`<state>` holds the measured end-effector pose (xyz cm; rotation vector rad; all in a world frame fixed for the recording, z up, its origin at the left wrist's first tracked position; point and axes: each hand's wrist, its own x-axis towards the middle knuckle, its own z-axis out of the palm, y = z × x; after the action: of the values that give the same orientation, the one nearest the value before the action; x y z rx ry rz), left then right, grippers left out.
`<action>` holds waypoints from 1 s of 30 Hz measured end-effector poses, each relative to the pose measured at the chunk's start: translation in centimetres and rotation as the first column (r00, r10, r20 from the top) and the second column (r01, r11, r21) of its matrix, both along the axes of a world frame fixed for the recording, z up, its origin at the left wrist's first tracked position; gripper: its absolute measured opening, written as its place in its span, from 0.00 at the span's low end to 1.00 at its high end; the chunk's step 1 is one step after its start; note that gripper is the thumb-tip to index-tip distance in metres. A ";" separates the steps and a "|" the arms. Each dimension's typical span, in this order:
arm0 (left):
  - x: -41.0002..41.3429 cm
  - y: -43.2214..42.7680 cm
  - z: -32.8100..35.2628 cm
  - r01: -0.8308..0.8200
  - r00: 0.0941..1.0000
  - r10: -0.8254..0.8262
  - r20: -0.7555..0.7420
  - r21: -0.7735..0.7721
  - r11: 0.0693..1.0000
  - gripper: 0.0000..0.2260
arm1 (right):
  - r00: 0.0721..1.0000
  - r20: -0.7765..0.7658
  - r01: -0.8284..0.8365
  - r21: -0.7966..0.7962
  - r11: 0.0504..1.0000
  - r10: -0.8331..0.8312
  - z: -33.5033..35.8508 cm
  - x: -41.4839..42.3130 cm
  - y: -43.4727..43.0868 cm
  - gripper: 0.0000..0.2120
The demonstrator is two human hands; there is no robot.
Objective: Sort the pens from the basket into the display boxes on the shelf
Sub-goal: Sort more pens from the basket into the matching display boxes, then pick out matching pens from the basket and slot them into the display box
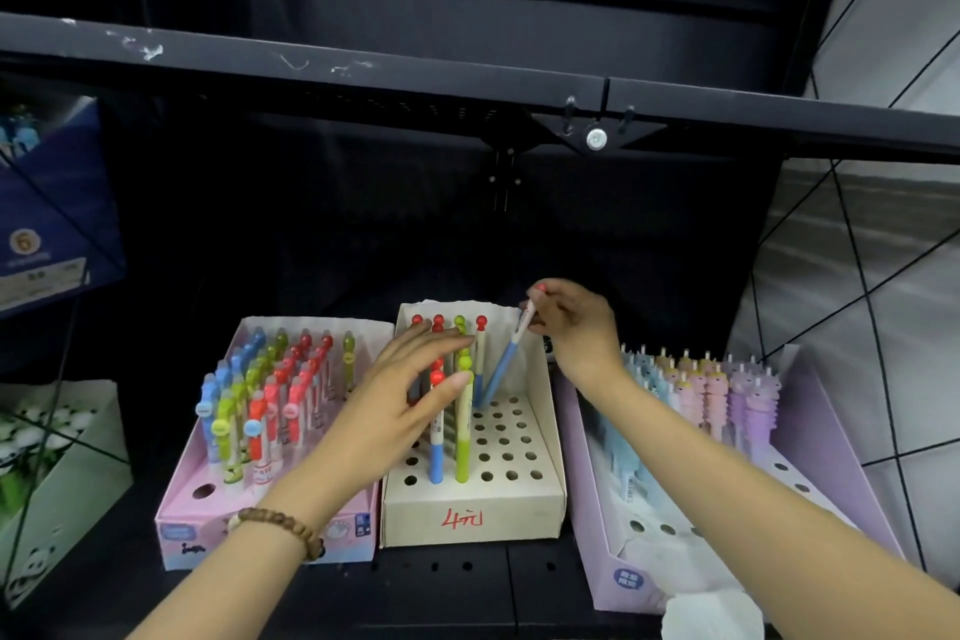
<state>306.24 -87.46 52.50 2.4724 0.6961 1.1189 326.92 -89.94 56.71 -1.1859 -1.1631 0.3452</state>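
Note:
A beige display box (472,509) with a grid of holes stands in the middle of the dark shelf, with several red- and green-topped pens upright in its left rows. My right hand (576,327) pinches a blue-and-white pen with a red top (506,359), slanted, with its tip down at a hole near the back of the box. My left hand (410,395) reaches over the box with straight fingers touching the standing pens (461,437). The basket is out of view.
A pink box (182,499) full of coloured pens sits left of the beige one. A lilac box (831,437) of pastel pens sits to the right. A panda-print box (57,478) is far left. A black shelf bar (467,88) hangs overhead.

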 end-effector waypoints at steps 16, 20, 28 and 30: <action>0.1 -0.2 0.2 0.009 1.000 -0.009 0.021 -0.005 1.000 0.17 | 0.980 0.198 -0.024 -0.011 1.000 0.026 -0.4 -0.5 -0.2 0.05; 0.2 -0.1 0.0 0.004 1.000 -0.004 0.020 -0.026 1.000 0.17 | 0.967 0.241 -0.054 -0.106 0.993 0.079 -0.7 -0.5 0.4 0.05; 0.2 -0.7 0.4 -0.025 1.000 0.024 -0.003 -0.030 0.999 0.17 | 0.925 0.342 -0.022 -0.382 0.924 0.164 -0.3 -2.2 0.0 0.12; -0.1 -1.9 0.9 -0.077 0.997 0.076 -0.028 -0.029 0.997 0.22 | 0.921 0.354 -0.014 -0.394 0.919 0.165 0.1 -2.2 -2.2 0.16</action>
<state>306.17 -89.36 53.45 2.4589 0.8159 1.0956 324.69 -92.14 56.86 -1.5959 -1.5409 0.4410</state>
